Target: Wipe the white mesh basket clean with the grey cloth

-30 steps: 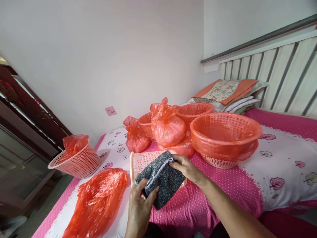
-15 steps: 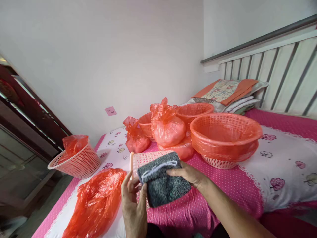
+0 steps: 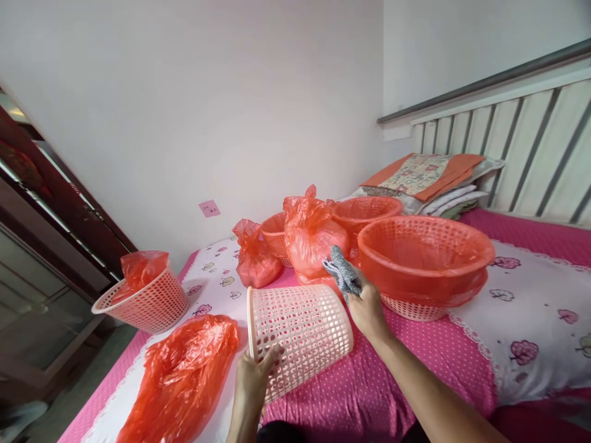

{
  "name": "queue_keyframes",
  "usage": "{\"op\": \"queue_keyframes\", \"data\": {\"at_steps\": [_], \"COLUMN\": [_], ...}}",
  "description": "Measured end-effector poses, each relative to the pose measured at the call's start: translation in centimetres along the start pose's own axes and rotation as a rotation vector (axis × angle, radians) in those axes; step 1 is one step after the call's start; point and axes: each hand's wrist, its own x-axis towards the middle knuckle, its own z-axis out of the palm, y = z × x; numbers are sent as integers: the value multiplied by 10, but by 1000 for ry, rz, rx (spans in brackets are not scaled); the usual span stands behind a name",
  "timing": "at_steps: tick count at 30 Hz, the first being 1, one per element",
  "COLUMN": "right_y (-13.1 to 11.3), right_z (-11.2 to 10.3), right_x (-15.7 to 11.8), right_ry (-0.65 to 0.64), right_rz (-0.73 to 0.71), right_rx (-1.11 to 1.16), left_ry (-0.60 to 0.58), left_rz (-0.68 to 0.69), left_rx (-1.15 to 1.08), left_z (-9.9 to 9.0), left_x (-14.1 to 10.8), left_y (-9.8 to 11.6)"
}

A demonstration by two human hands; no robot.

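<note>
A pale pink perforated plastic basket (image 3: 302, 329) lies on its side on the bed in front of me. My left hand (image 3: 258, 375) grips its rim at the lower left, the thumb on the outer wall and the other fingers hidden. Above the basket's bottom end, my right hand (image 3: 367, 301) holds a folded dark grey cloth (image 3: 342, 271) with a pale edge. The cloth hangs in the air in front of a knotted red plastic bag (image 3: 314, 237). A loose red plastic bag (image 3: 184, 375) lies spread out left of the basket.
Bag-lined baskets stand at right (image 3: 425, 258) and at far left (image 3: 143, 298). Farther back are a smaller tied bag (image 3: 258, 264) and more red baskets (image 3: 367, 209). Folded bedding (image 3: 425, 175) lies by the white headboard (image 3: 530, 135). A pink note (image 3: 209, 208) is on the wall.
My left hand has let go of the cloth and taken hold of the basket's rim. My right hand has lifted the cloth up and to the right, now bunched narrower.
</note>
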Motion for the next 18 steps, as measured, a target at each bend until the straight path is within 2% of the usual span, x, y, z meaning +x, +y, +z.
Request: {"op": "queue_keyframes", "data": {"at_steps": [2, 4, 7, 9, 14, 18], "right_y": [4, 13, 30, 40, 53, 55], "right_z": [-1, -1, 1, 4, 11, 18], "right_x": [-1, -3, -9, -13, -20, -24], "right_ry": [-46, -124, -328, -407, -403, -386], "right_rz": [-125, -173, -95, -54, -131, -183], "right_rx": [-177, -356, -531, -585, -643, -726], "left_ry": [-14, -23, -37, -43, -51, -47], "left_rz": [-52, -64, -77, -87, -100, -101], "left_rx": [-27, -44, -67, -79, -96, -101], "left_z": [-1, -2, -2, 0, 2, -1], "left_x": [0, 0, -3, -6, -18, -25], "left_y": [-7, -9, -7, -5, -3, -14]}}
